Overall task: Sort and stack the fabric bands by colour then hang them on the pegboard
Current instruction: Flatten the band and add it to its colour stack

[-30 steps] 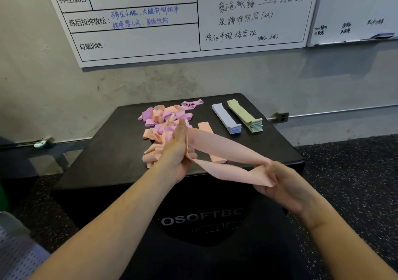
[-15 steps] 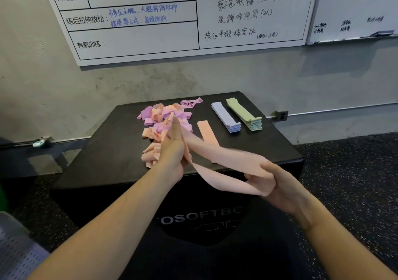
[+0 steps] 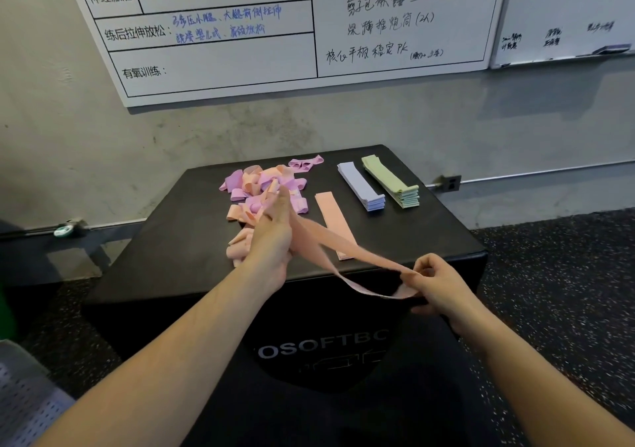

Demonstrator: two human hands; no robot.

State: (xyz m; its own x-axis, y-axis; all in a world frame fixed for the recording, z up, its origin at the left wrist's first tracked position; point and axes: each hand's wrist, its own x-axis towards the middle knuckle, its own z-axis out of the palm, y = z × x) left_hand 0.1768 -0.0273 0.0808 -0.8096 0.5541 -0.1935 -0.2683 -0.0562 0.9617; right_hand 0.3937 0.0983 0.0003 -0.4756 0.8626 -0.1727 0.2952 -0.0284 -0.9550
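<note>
Now peach band (image 3: pixel 347 257) between both fingers (image 3: pixel 424 268)

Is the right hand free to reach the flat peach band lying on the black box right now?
Probably not yet. The right hand pinches one end of the stretched peach fabric band, whose other end the left hand grips. That stretched band crosses above the flat peach band on the black box.
</note>
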